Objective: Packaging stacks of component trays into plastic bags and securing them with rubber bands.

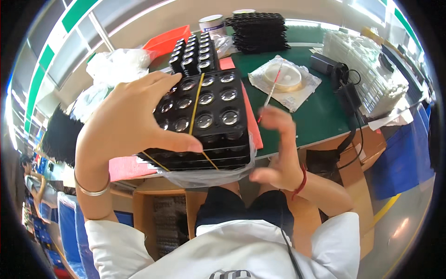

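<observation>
A stack of black trays (218, 100) sits at the table's near edge, its top tray holding rows of clear round lenses. A yellow rubber band (197, 103) runs over the top and down the near side. My left hand (132, 114) spans the left part of the stack, thumb on the near top edge and fingers at the far corner. To the right of the stack, my right hand (283, 151) is blurred, thumb and fingers apart with nothing between them. Close to its fingertips is the end of a thin red-and-white stick (274, 86), which lies across a shallow round dish (290, 76).
Behind the stack stand black cylinders (188, 63), a red bin (169, 39), a can (211, 23) and piled black trays (260, 35). White plastic racks (367, 69) and a black power adapter (346, 95) with cable occupy the right. Cardboard boxes (144, 216) sit below.
</observation>
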`<state>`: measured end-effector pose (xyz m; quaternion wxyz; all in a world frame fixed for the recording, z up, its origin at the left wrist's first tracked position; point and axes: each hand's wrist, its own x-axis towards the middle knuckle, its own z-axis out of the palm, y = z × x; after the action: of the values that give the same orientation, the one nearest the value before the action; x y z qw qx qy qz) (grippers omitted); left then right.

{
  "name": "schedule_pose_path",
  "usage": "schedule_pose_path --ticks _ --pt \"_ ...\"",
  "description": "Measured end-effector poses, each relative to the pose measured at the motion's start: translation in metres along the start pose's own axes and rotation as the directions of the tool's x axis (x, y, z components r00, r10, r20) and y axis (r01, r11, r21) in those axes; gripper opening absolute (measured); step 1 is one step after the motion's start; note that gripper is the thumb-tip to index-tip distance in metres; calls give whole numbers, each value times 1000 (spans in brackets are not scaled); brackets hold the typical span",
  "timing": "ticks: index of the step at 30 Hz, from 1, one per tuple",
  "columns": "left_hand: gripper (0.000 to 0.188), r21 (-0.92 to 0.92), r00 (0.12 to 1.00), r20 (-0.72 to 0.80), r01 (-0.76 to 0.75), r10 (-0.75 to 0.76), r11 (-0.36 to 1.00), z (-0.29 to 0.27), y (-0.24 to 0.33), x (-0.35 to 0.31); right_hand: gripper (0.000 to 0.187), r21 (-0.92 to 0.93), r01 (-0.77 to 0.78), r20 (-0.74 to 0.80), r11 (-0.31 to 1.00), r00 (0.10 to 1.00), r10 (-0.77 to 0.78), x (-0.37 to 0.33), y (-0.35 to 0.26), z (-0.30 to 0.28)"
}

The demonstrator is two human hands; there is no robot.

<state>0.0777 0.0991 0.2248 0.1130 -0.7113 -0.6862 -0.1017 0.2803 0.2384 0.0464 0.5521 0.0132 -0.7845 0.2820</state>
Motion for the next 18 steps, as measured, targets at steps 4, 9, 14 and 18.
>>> schedule_pose_path --ticks 4,9,14,18 --pt "96 25 1000 31 -1 1 1000 -6 3 2 51 -127 126 178 984 979 -102 -16 -8 -9" --pt "99 1 998 67 -6 6 1000 -6 3 5 33 -190 227 240 955 954 -179 -13 2 -11" --pt "103 43 994 106 -6 2 999 -8 3 6 27 -145 176 372 974 921 -111 -6 7 -16" --pt "104 47 992 127 -26 20 999 -9 3 8 23 -42 169 432 985 892 -135 0 10 -20"
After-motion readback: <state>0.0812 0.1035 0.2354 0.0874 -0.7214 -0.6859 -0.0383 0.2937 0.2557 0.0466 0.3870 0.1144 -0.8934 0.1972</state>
